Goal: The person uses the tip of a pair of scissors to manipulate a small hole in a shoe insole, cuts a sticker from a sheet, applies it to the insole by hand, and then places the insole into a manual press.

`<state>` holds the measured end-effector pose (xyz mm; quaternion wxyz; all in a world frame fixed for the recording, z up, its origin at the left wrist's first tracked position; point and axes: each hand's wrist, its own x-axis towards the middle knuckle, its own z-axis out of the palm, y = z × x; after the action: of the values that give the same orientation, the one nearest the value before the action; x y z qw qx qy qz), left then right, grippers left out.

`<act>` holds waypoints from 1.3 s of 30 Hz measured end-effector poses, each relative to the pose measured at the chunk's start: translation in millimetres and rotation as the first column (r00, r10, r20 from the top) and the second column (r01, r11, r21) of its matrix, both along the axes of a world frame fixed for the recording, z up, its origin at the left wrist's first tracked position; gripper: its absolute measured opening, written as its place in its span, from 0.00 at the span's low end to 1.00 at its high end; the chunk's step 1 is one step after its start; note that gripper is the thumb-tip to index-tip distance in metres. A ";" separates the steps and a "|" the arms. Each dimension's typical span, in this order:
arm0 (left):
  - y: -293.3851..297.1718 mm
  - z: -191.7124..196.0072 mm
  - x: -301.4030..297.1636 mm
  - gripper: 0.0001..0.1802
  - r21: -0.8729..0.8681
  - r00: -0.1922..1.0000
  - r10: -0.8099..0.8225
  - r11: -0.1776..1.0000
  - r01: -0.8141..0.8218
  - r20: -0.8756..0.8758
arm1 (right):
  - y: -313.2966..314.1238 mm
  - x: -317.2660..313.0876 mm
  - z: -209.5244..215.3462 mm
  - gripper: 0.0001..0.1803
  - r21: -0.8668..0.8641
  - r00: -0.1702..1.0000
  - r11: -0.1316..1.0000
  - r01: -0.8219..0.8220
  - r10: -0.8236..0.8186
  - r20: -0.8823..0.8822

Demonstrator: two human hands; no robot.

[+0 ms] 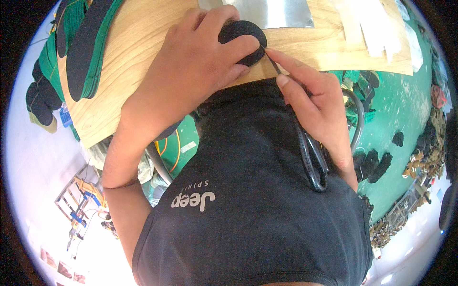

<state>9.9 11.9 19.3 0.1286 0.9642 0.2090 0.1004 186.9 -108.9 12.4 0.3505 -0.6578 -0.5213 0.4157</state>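
Cloth (243, 32): left hand (193, 66) is clamping it; right hand (317, 97) is pinching a tool (305, 162), tip meeting the cloth's rim. Keeping it taut, thumb clear, is probably serving best.

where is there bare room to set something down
The table is bare between the black-and-green stack and left hand, and between the metal sheet and right hand. Crowded: around the black item, where both hands meet.
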 end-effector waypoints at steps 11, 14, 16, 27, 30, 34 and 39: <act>6.8 -0.3 3.5 0.13 -0.037 0.998 -0.024 0.999 0.026 0.063 | -1.2 2.8 -3.6 0.20 0.020 0.999 1.000 0.007 -0.006 -0.044; 9.2 6.9 7.2 0.13 -0.037 0.999 -0.039 0.999 0.039 0.000 | -1.4 1.5 -4.4 0.20 0.033 0.999 0.999 0.009 -0.008 -0.032; 13.2 19.6 12.1 0.14 -0.104 0.996 -0.070 0.993 0.063 -0.062 | -0.7 1.6 -4.2 0.20 0.029 1.000 1.000 0.012 -0.011 -0.025; 18.1 6.6 -0.4 0.15 -0.015 0.989 -0.139 0.990 0.138 -0.044 | -1.1 2.4 -2.1 0.21 0.005 0.999 1.000 0.005 -0.005 -0.038; 19.6 0.7 3.4 0.14 0.077 0.984 -0.180 0.981 0.179 0.010 | 0.1 2.5 -2.7 0.21 0.018 1.000 1.000 0.002 -0.002 -0.031; 22.5 -14.5 1.3 0.15 0.110 0.987 -0.157 0.982 0.152 0.036 | -0.2 1.4 -1.2 0.21 0.004 0.999 1.000 0.005 -0.005 -0.041; 19.3 8.0 5.4 0.17 -0.015 0.987 -0.156 0.988 0.156 -0.047 | 1.5 2.8 -3.4 0.18 0.019 0.999 1.000 0.006 -0.005 -0.047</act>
<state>15.3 31.2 27.3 0.1366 0.9790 0.1365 0.0654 189.7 -107.4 9.1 0.3702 -0.6456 -0.5152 0.4250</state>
